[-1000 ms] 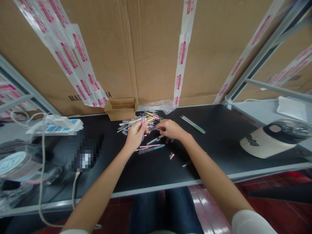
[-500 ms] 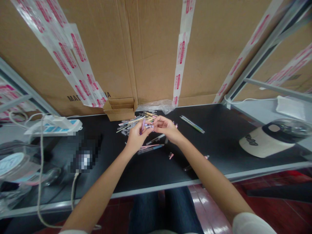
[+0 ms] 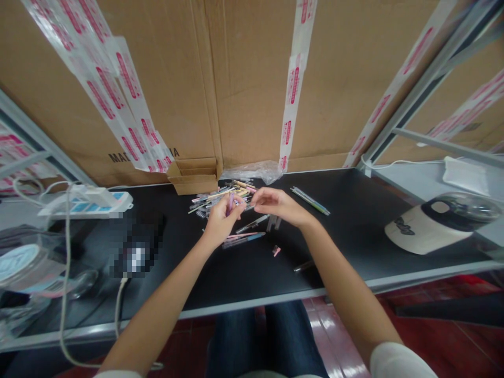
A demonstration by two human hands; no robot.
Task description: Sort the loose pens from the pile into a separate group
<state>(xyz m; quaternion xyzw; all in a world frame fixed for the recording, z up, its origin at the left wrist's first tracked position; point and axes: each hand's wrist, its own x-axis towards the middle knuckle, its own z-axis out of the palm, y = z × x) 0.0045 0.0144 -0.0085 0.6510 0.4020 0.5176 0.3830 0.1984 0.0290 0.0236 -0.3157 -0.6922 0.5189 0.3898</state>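
The left hand (image 3: pixel 221 216) is closed around a purple pen (image 3: pixel 230 203), thumb and fingers pinching it upright above the black table (image 3: pixel 354 236). Just beside it, the right hand (image 3: pixel 279 205) has its fingers loosely curled; whether they hold anything small, I cannot tell. Behind the hands lies a loose pile of pens (image 3: pixel 208 199), touching or right by a small open cardboard box (image 3: pixel 195 186) whose inside is only partly visible. Far left stands a clear plastic tub (image 3: pixel 21 268), blurred, its contents unclear.
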